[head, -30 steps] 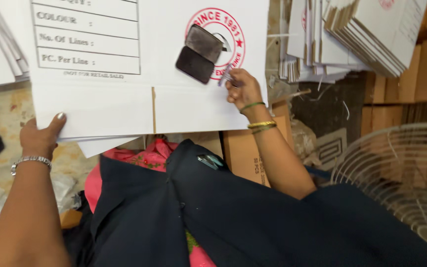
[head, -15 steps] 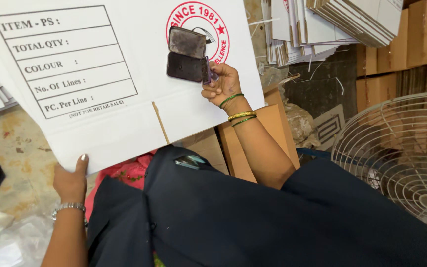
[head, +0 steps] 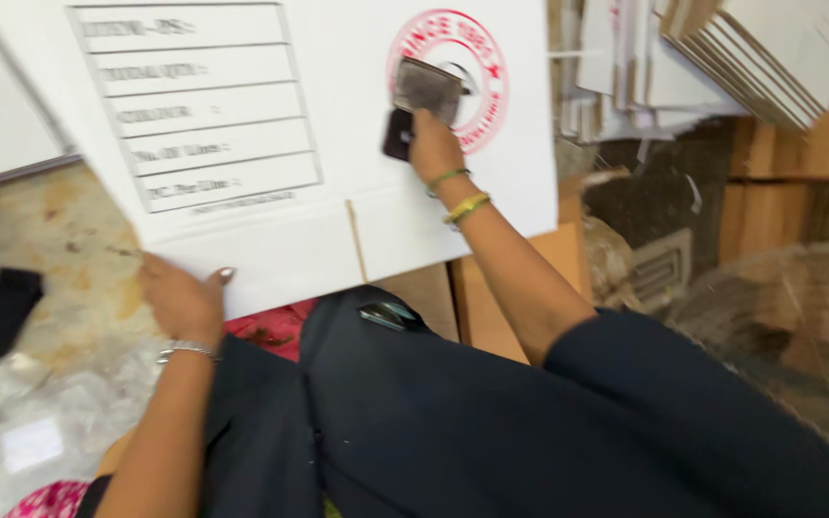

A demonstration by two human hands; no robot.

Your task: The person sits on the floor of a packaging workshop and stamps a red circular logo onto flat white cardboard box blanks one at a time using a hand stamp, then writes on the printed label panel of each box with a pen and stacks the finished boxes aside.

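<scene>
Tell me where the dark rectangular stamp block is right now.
In the head view, the dark rectangular stamp block is upper centre, held in the right hand against the red round printed seal on the white flattened cardboard carton.

1 head camera looks steeply down, close over the lap.

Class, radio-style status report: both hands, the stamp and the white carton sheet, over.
Left hand grips white carton sheet at its lower edge. Right hand holds dark stamp on red round mark. Nothing in the way.
</scene>
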